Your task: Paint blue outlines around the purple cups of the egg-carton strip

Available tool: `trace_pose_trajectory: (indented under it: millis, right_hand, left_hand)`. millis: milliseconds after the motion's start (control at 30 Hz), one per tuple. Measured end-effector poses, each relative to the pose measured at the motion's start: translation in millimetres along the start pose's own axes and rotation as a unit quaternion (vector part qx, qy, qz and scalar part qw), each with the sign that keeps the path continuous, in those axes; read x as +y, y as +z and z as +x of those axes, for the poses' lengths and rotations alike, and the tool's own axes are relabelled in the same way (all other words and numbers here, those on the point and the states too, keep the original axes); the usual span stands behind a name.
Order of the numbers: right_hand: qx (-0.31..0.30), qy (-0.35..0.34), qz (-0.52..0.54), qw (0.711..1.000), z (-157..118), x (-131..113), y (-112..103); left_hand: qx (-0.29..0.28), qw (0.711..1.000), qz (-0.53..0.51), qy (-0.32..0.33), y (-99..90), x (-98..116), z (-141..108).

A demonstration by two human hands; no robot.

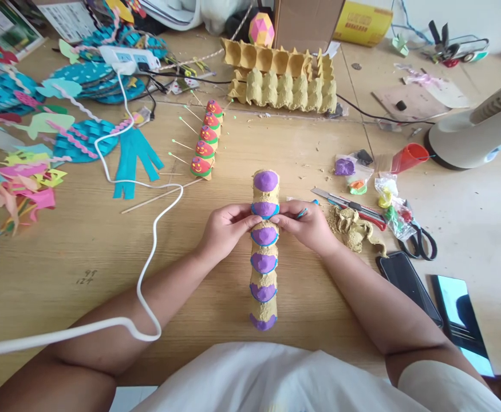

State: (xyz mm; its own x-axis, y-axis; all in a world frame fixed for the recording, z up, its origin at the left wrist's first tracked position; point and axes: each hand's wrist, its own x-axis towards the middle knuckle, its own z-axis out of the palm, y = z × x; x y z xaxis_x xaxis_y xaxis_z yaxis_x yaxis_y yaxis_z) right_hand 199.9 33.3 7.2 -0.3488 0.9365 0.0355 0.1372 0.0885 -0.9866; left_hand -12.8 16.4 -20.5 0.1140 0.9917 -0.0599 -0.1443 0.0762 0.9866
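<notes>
A cut egg-carton strip lies lengthwise in front of me, its bumps capped with purple clay. Thin blue clay edges several caps; the farthest and nearest show no blue. My left hand grips the strip's left side at the second bump from the far end, thumb against its blue edge. Opposite it, my right hand is closed, its thumb pressing the same edge. A thin blue clay strand sticks out between the right fingers. The fingertips behind the bump are hidden.
A red-and-green decorated carton strip with pins stands behind. Uncut egg cartons lie at the back. On the right are a utility knife, scissors, clay bags and a phone. A white cable crosses my left arm.
</notes>
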Motion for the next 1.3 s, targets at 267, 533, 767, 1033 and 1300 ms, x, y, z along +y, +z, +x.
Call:
trace_pose_trajectory:
  millis: [267,533,767,1033,1300]
  right_hand:
    - [0.013,0.007,-0.006,1.000,-1.2,-1.6,2.3]
    - [0.024,-0.002,-0.024,0.999,-0.7,-3.8,2.8]
    - [0.025,0.008,-0.021,0.999,-1.9,-5.9,4.4]
    - [-0.017,0.056,0.130,0.990,-3.1,-3.0,8.6]
    - [-0.011,0.139,0.312,0.940,-1.7,1.5,15.6]
  left_hand:
    - [-0.005,0.994,-0.083,-0.067,2.1,1.0,2.6]
    - [-0.018,0.996,-0.042,-0.072,1.5,2.5,2.9]
    - [-0.015,0.998,0.013,-0.056,0.5,7.2,0.1]
    - [-0.017,0.993,-0.111,-0.043,5.0,5.3,4.0]
    - [-0.056,0.968,-0.220,-0.109,9.0,13.0,1.3]
